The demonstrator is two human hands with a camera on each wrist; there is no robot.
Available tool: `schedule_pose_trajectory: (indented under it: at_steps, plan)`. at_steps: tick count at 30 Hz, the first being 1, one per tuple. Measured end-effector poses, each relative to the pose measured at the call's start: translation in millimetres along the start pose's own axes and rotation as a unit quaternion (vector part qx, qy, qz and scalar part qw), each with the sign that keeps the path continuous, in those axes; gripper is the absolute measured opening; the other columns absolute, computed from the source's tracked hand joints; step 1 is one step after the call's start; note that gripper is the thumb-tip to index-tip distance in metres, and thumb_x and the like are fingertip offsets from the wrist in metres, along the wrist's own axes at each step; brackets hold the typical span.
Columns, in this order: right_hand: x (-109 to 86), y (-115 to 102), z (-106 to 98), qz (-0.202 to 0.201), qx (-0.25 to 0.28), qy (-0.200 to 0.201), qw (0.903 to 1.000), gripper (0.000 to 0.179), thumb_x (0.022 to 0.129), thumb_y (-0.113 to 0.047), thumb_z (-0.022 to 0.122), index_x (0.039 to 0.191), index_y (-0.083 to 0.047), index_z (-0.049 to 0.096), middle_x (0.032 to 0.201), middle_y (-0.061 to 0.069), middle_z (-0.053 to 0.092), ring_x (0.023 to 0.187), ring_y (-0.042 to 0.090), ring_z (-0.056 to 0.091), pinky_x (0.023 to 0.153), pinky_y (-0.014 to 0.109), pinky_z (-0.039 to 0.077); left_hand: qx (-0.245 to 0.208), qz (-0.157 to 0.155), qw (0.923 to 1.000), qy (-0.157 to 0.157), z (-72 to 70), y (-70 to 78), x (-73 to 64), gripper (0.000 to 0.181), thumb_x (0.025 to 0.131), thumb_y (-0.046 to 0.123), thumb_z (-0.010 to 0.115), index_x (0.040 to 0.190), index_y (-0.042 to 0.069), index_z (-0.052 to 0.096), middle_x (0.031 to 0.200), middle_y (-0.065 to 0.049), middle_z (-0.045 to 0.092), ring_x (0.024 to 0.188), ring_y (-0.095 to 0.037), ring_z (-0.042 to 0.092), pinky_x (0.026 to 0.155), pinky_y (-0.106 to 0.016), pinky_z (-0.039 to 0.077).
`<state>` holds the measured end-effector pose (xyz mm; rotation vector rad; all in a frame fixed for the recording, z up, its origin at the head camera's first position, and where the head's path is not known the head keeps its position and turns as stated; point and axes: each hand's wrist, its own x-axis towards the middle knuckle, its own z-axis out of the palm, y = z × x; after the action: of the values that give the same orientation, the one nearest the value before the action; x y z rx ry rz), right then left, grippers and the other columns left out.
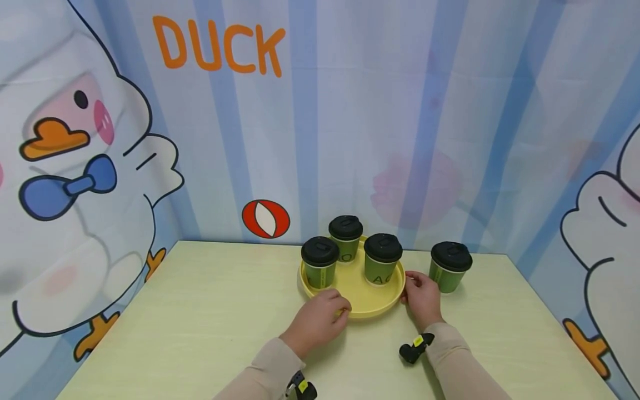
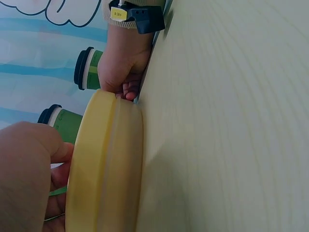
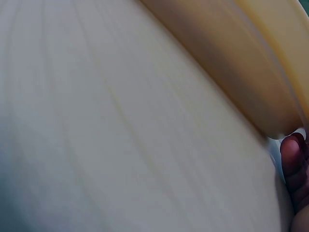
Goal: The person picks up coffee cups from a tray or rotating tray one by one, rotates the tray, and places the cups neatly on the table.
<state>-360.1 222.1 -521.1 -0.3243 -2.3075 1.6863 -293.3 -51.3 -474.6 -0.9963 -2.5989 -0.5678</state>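
Observation:
A round yellow tray (image 1: 364,297) sits on the table, with a paler base (image 2: 129,159) under its rim. Three green paper cups with black lids stand on it: a left cup (image 1: 320,253), a back cup (image 1: 345,228) and a right cup (image 1: 383,250). My left hand (image 1: 319,321) grips the tray's near rim, thumb and fingers bent over the edge. At the right rim, my right hand (image 1: 424,297) holds the edge with curled fingers, some hidden by the tray in the left wrist view. A fourth lidded cup (image 1: 451,261) stands off the tray, just beyond the right hand.
The pale wooden table (image 1: 200,316) reaches back to a blue striped curtain (image 1: 340,139) with duck prints. Black wrist cameras sit at both beige sleeves (image 1: 467,361).

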Motion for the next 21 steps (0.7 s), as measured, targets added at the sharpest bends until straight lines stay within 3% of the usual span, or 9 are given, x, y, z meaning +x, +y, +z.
schedule_pose_trajectory:
  at_steps: [21]
  plan:
    - [-1.2,-1.9,-1.3,0.001,0.006,-0.002,1.0000,0.030,0.104,-0.013,0.053,0.127,0.003,0.063,0.098,0.017,0.065,0.065,0.014,0.061,0.056,0.023,0.054,-0.013,-0.014,0.9998,-0.005,-10.6,-14.7,-4.3,0.011,0.097,0.017,0.066,0.098,0.014,0.076,0.092,0.006,0.063,0.085,-0.009,0.058,0.079,-0.024,0.054]
